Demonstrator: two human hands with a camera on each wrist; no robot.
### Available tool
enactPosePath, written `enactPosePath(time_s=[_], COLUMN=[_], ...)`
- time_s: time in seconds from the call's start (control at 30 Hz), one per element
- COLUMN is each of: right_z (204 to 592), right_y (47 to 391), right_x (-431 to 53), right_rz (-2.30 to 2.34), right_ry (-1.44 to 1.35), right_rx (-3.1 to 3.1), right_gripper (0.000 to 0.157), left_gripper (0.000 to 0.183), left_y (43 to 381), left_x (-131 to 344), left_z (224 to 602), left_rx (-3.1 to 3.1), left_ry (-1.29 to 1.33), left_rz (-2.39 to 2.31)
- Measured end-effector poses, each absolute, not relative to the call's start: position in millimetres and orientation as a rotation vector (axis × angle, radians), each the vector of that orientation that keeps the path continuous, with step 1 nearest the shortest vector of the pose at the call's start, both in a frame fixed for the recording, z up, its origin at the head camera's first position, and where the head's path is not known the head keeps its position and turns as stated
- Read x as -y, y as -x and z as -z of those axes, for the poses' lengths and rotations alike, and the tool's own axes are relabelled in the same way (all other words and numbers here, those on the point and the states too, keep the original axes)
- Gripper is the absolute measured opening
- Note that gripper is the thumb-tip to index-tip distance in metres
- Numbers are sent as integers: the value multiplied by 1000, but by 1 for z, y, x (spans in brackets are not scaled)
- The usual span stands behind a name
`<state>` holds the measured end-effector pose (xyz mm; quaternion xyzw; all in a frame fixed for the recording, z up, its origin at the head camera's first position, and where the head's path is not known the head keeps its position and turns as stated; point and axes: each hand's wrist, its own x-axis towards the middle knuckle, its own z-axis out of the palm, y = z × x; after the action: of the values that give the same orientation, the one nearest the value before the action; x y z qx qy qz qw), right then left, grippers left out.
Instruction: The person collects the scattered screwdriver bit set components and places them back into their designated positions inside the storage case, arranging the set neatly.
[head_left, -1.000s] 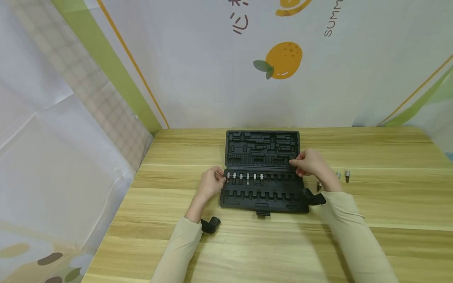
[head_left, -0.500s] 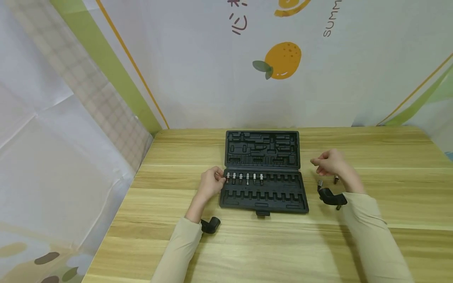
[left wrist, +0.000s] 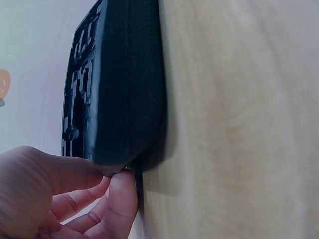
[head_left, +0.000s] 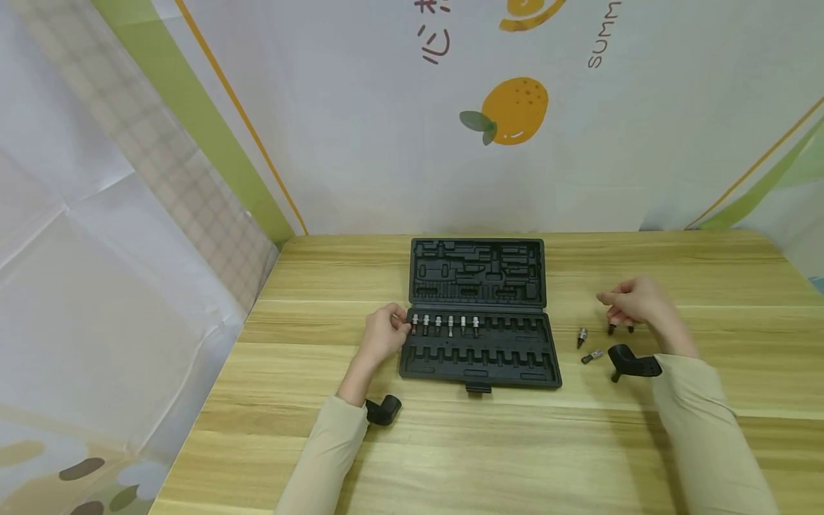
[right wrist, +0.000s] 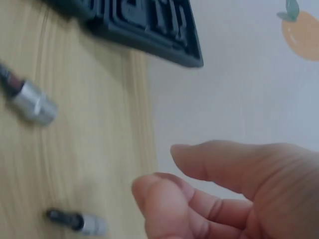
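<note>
A black plastic socket case (head_left: 515, 343) lies open on the table, its lid (head_left: 476, 268) folded back. Several bit sockets (head_left: 450, 323) sit in the left part of its upper row. My left hand (head_left: 386, 330) pinches the case's left edge between thumb (left wrist: 75, 175) and fingers. To the right of the case, my right hand (head_left: 637, 302) hangs over the table with thumb and fingertips apart, holding nothing. Loose bit sockets lie near it: one tilted upright in view (head_left: 582, 337), another lying slanted (head_left: 592, 356). Two more are partly hidden beneath the hand.
Another dark bit (head_left: 616, 376) shows beside the black wrist mount (head_left: 634, 363) on the right arm. A second mount (head_left: 384, 410) is on the left wrist. Behind the wooden table (head_left: 476, 450) hangs a white printed cloth (head_left: 386, 143).
My right hand has moved right, from the case's right edge to above the loose bit sockets, uncovering two of them. The left hand and the case have stayed put.
</note>
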<state>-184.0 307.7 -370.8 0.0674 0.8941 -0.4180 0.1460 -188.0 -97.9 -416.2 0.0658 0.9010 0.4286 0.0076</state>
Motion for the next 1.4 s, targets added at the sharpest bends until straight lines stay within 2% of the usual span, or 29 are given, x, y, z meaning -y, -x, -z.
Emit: enactPosePath(time_s=[0.23,0.8,1.4], right_z=[377,392,399], right_y=[182,177,176], right_x=[-322,-345,-350], right_rz=[1232,1183,1108], right_ry=[-243,-381,-452], right_rx=[-2556,-2645,-2621], right_gripper=[43,25,27], left_gripper=[7,6,6], left_y=[189,191,191], left_x=[98,98,99], left_z=[417,419,421], left_rx=[-2838,-2835,-2837], left_ry=[-208,-222,-220], left_rz=[-1320,-1323,-1327])
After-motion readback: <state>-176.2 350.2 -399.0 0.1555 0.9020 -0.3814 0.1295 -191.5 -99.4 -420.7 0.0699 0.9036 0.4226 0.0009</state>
